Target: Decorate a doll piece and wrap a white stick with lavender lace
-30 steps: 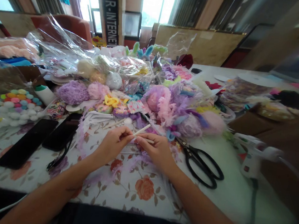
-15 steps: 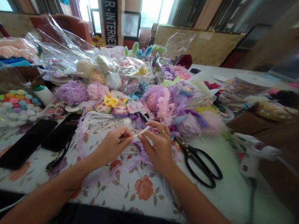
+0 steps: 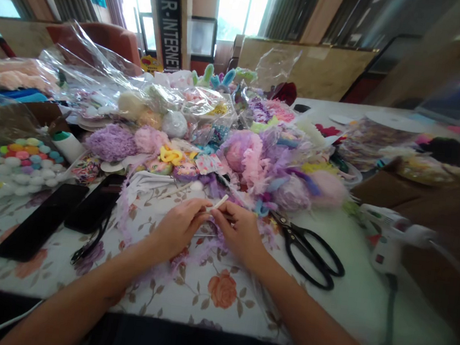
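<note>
Between the fingertips of both hands is a thin white stick (image 3: 220, 201), tilted up to the right. My left hand (image 3: 180, 226) pinches its lower end, and my right hand (image 3: 242, 230) closes on it from the other side, fingers curled. What else the fingers may cover cannot be made out. Fluffy lilac yarn (image 3: 199, 255) lies on the flowered cloth (image 3: 149, 296) beneath my hands. Just right of my right hand lie black-handled scissors (image 3: 307, 253). Beyond my fingers sits a small white pompom (image 3: 196, 186).
Two dark phones (image 3: 41, 222) lie at the left, below a bag of coloured pompoms (image 3: 25, 166). A white glue gun (image 3: 388, 240) stands at the right beside a brown cardboard box (image 3: 436, 218). Yarn balls (image 3: 111, 142) and plastic-wrapped craft pieces heap up across the back.
My right hand's fingers have curled in and moved slightly down around the white stick. My left hand has rolled over a little, its fingers nearer to the right hand's.
</note>
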